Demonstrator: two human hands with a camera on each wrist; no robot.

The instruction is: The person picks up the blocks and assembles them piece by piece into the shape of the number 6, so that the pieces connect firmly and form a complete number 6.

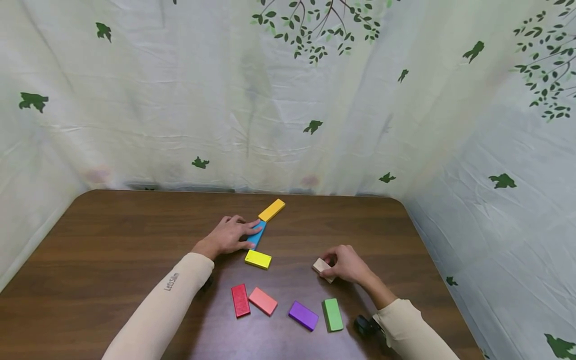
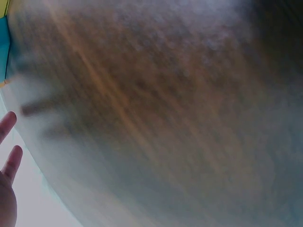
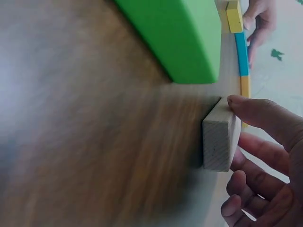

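My left hand point(image 1: 230, 235) is over a flat blue block point(image 1: 256, 236), its thumb near the lower end and fingertips reaching across it; it pinches the block. The blue block meets an orange-yellow block point(image 1: 272, 210) at its far end and a yellow block point(image 1: 258, 259) near its close end. To the right, my right hand point(image 1: 348, 264) grips a plain wooden block point(image 3: 217, 142) between thumb and fingers, low over the table. In the left wrist view, two fingers point(image 2: 11, 163) of the left hand extend clear of the blocks.
Nearer on the brown table point(image 1: 135, 225) lie a red block point(image 1: 240, 300), a salmon block point(image 1: 263, 301), a purple block point(image 1: 303, 315) and a green block point(image 1: 332, 315). A white curtain point(image 1: 180, 100) with leaf prints hangs behind the table and along its sides.
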